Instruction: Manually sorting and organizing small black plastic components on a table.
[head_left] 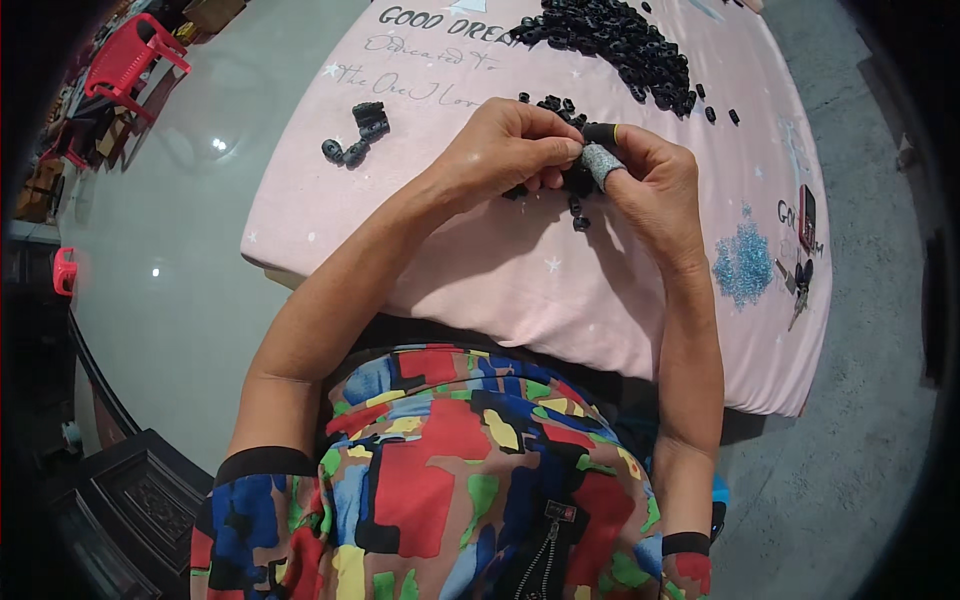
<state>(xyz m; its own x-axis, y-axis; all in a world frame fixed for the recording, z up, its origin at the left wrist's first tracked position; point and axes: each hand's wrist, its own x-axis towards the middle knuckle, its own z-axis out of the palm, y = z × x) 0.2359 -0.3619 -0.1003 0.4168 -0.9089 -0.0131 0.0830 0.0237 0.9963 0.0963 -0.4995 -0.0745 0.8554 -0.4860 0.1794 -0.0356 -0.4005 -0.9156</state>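
Note:
My left hand (490, 150) and my right hand (660, 195) meet over the pink printed cloth (450, 265), thumbs and forefingers pinched together. Whatever lies between the fingertips is too small and covered to make out. A grey wrap (601, 164) covers my right thumb, and a black sleeve with a yellow edge (600, 133) is on the forefinger. Under and behind the fingers is a cluster of small black barrel-shaped pieces (579, 182), partly hidden. Two or so of them (579, 216) hang or lie just below. Farther back spreads a large heap of similar black pieces (625, 45).
At the left of the cloth lies a short curved row of black pieces (372, 122). Loose pieces (710, 114) are scattered right of the heap. Keys (802, 283) and a small red-and-black object (807, 215) rest near the right edge. A red chair (125, 68) stands far left.

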